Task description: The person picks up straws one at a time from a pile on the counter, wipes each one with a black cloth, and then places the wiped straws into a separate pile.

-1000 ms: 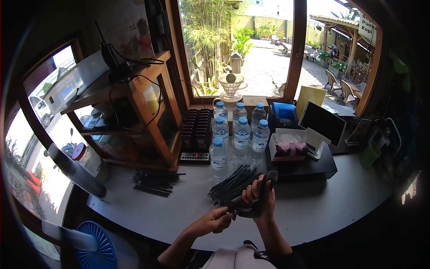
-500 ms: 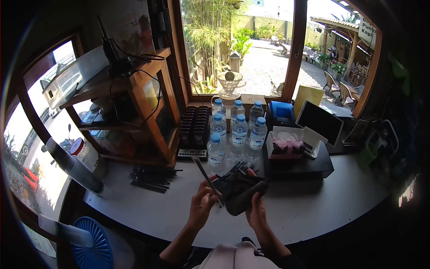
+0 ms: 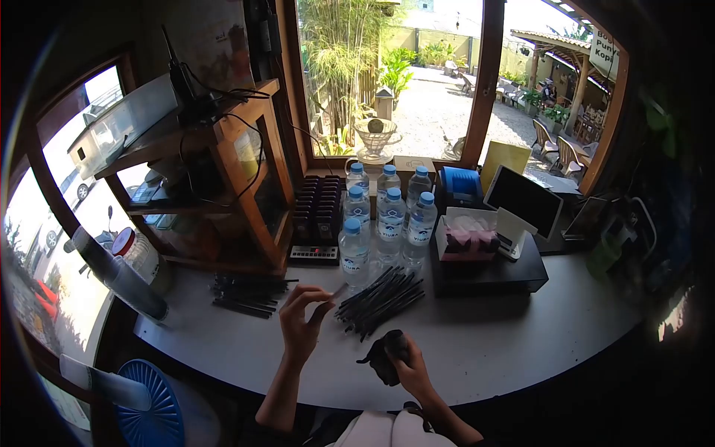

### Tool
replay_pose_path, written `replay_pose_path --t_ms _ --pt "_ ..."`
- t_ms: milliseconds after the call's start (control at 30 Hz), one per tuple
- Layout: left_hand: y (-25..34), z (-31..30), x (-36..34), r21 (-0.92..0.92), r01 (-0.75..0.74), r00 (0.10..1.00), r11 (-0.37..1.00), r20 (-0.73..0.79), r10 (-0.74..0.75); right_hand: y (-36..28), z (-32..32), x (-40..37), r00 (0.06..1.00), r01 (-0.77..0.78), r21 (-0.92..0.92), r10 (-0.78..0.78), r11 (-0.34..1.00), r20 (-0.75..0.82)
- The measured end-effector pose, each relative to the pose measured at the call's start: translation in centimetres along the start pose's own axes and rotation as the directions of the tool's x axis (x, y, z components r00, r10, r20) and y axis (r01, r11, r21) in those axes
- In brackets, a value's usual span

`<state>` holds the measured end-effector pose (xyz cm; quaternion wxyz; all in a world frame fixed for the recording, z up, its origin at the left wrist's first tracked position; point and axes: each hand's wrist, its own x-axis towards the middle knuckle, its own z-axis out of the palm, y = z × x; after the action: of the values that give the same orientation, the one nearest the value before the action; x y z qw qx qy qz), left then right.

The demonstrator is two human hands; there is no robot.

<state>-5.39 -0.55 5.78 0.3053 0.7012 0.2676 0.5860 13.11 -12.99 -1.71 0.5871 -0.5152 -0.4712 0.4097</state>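
Observation:
My left hand (image 3: 304,320) is raised above the counter with thumb and fingertips pinched on a thin, short strip (image 3: 340,290), which looks pale and blurred. My right hand (image 3: 411,366) is wrapped round a crumpled black bag (image 3: 386,357) near the front of the counter. Between and beyond my hands lies a loose pile of thin black sticks (image 3: 379,300), in front of the water bottles (image 3: 354,253). A second bundle of black sticks (image 3: 252,296) rests further left, beside the wooden cabinet.
A black box (image 3: 488,277) bearing a tissue pack (image 3: 468,237) and a tablet (image 3: 523,200) is at the right. The wooden cabinet (image 3: 249,190) and stacked cups (image 3: 123,279) stand left. A blue-lidded bin (image 3: 151,406) is below the counter.
The black sticks now lie piled on the counter, out of my hands. My right hand has moved down towards me with the bag; my left hand has moved left.

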Motion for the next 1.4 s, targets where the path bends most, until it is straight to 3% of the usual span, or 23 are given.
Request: replay_pose_path --t_ms 67,167,200,300,333,433,467,700,833,933,1033,1233,1400 --pt "0.5 0.2 0.5 0.281 -0.124 0.982 0.952 0.17 0.077 -0.3 -0.8 0.3 0.993 0.004 0.12 0.011 0.993 -0.117" --pt "-1.3 1.1 -0.3 0.28 -0.114 0.951 0.953 0.307 0.024 -1.7 -2.3 1.1 0.974 -0.181 0.382 0.219 0.906 -0.057" --pt "-1.4 1.6 -0.5 0.21 -0.04 0.953 0.977 0.302 -0.025 -2.2 -2.6 1.5 0.947 -0.291 0.452 0.32 0.843 0.014" --pt "-1.7 3.0 -0.7 0.155 -0.032 0.934 0.987 0.356 -0.026 -3.5 -1.6 1.8 0.934 -0.352 0.183 0.33 0.918 0.14" --pt "-1.8 3.3 -0.8 0.139 -0.049 0.921 0.989 0.389 -0.009 -3.4 -1.2 1.9 0.883 -0.464 0.191 0.435 0.865 0.176" --pt "-1.9 4.2 -1.1 0.084 -0.046 0.9 0.995 0.435 0.005 -2.6 0.0 2.0 0.846 -0.529 0.342 0.451 0.777 0.286" --pt "-2.0 4.3 -1.3 0.071 -0.028 0.892 0.997 0.452 -0.007 -2.0 0.5 2.0 0.868 -0.497 0.41 0.428 0.765 0.253" --pt "-3.4 4.5 -1.7 0.077 0.033 0.883 0.997 0.465 -0.065 -1.6 1.6 3.6 0.851 -0.518 0.431 0.497 0.739 0.171" --pt "-5.4 4.6 -1.2 0.177 -0.064 0.851 0.982 0.523 -0.039 -1.7 2.3 4.9 0.867 -0.476 0.513 0.48 0.714 0.136" --pt "-6.4 4.7 -0.7 0.286 -0.248 0.816 0.926 0.576 0.041 -0.1 2.3 5.8 0.864 -0.471 0.56 0.485 0.681 0.137" --pt "-7.0 5.0 -0.2 0.241 -0.308 0.748 0.92 0.659 0.078 1.7 2.0 6.4 0.868 -0.471 0.54 0.474 0.697 0.145" --pt "-7.2 5.6 0.1 0.215 -0.245 0.737 0.945 0.675 0.038 2.5 1.7 7.0 0.878 -0.388 0.619 0.478 0.682 0.024" --pt "-6.1 5.3 0.2 0.174 -0.081 0.839 0.981 0.543 -0.027 3.3 1.4 7.8 0.889 -0.308 0.622 0.451 0.72 -0.081"
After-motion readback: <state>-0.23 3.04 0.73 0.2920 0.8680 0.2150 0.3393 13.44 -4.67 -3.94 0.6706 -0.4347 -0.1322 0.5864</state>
